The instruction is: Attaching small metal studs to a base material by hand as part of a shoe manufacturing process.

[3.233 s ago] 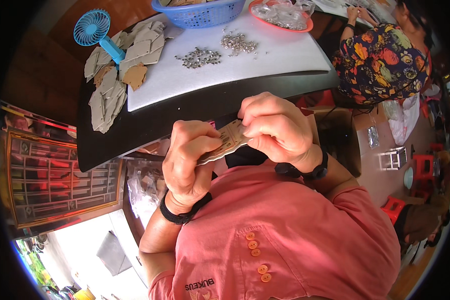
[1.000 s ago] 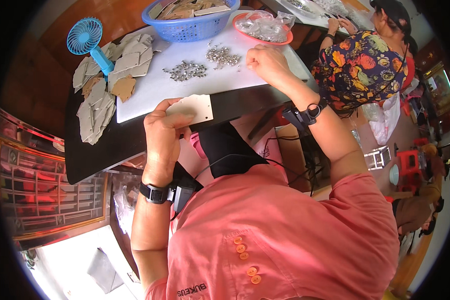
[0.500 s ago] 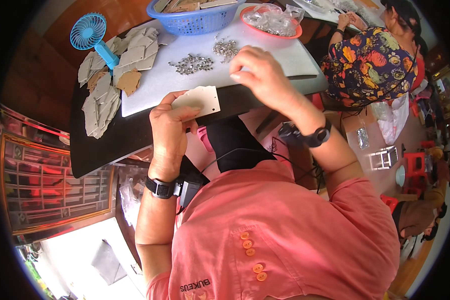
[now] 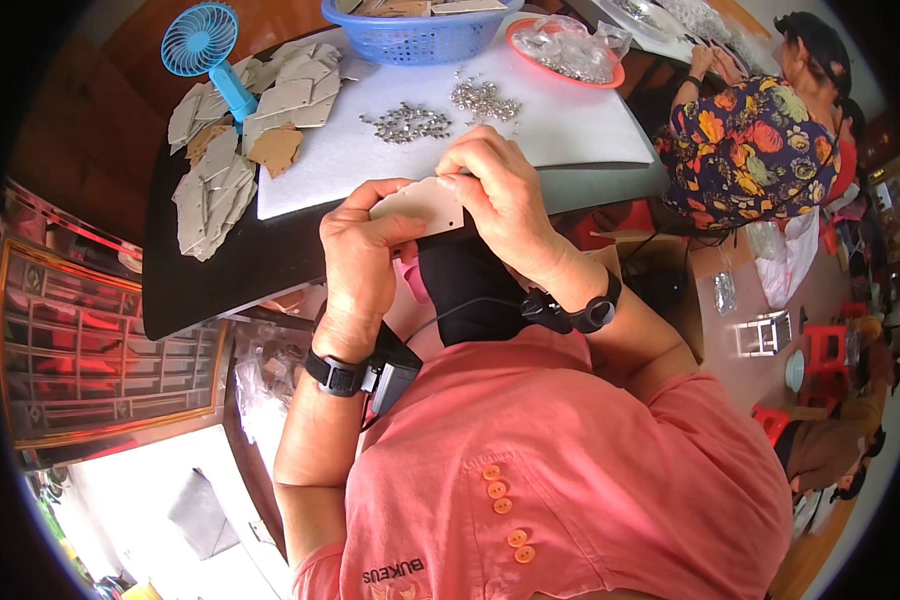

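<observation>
My left hand [image 4: 358, 250] holds an off-white card [image 4: 432, 208] between thumb and fingers, above the table's near edge. The card has a wavy upper edge and a small hole near its right corner. My right hand [image 4: 505, 195] is closed in a pinch at the card's upper right edge; whatever tiny piece may sit between those fingertips is hidden. Beyond the hands, on a white sheet [image 4: 315, 185], lie two heaps of small shiny metal pieces: a darker heap [image 4: 405, 123] and a lighter heap [image 4: 485, 99] to its right.
Piles of similar cards [image 4: 215, 200] cover the table's left side, around a blue handheld fan [image 4: 232, 95]. At the back stand a blue basket [image 4: 420, 40] of cards and a red tray [image 4: 610, 78] with plastic bags. A person in a flowered top [image 4: 750, 150] works at the right.
My right hand has come down and left from above the lighter heap to the card's edge. The left hand still grips the card. The view has shifted slightly.
</observation>
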The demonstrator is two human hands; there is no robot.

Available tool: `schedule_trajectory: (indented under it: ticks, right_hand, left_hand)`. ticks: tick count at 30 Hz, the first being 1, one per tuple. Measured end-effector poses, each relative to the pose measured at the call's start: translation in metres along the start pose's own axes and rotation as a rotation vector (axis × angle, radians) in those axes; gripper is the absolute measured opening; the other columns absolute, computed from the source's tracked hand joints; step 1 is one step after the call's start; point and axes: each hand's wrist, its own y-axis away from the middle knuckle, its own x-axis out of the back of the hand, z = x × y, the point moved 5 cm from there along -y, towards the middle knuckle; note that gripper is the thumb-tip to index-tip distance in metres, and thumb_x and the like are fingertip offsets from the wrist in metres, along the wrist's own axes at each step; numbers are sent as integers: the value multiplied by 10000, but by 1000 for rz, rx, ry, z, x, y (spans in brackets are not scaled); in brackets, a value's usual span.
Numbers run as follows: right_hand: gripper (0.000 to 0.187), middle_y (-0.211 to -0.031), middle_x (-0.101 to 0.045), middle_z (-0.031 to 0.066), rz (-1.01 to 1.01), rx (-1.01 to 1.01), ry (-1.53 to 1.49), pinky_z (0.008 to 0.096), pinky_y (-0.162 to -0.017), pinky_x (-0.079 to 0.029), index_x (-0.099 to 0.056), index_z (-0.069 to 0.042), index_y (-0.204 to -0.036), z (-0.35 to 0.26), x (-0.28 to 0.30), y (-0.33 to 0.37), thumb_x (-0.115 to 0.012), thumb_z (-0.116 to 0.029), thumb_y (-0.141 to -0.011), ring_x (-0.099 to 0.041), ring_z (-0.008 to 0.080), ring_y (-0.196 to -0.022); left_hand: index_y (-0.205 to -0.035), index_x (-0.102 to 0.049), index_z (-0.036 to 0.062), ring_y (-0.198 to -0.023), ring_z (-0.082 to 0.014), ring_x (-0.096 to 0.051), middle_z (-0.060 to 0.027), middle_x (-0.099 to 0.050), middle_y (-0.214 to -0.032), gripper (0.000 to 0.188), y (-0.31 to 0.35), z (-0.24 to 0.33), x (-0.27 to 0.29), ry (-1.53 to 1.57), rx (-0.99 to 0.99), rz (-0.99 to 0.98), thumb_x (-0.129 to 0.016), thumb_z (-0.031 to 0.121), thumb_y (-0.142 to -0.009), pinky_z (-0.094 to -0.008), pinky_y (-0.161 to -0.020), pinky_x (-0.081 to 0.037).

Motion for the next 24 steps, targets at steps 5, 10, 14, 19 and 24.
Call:
schedule_trajectory:
  ticks: [5,10,14,19,24]
  right_hand:
    - [86,-912,-587,91,0,38,-15,350,-749,-469,-601,-7,-901,-1,0,3,-669,23,-857,-576,252,-837]
    - [83,-919,-588,97,-9,37,-33,353,-744,-469,-602,-6,-898,1,1,3,-673,17,-861,-574,255,-832]
    - [91,-926,-587,99,19,125,47,351,-742,-469,-609,-14,-896,-8,2,4,-683,18,-855,-574,260,-832]
    - [103,-930,-584,98,15,46,25,345,-734,-472,-612,-16,-893,-5,-2,8,-699,15,-847,-578,257,-832]
    - [106,-925,-573,91,34,-47,-66,324,-731,-479,-603,-2,-906,-1,-4,12,-696,15,-858,-585,219,-836]
  left_hand:
    - [-1033,-680,-53,-487,-108,-509,-78,-643,-725,287,3,0,0,-10,-20,-4,-613,-120,-762,-228,-466,-386]
    - [-1042,-671,-55,-482,-106,-507,-75,-637,-718,295,3,-1,-1,-15,-17,-7,-617,-112,-758,-226,-453,-372]
    - [-1039,-672,-50,-475,-105,-502,-70,-640,-722,299,2,-1,-2,9,-13,34,-608,-121,-755,-222,-448,-368]
    - [-1078,-654,-58,-623,-133,-563,-111,-676,-887,316,3,-3,1,-36,-18,-12,-611,-125,-772,-251,-533,-435]
    - [-1054,-666,-54,-621,-130,-564,-119,-688,-898,297,4,-4,0,-52,-52,12,-609,-130,-773,-248,-532,-438]
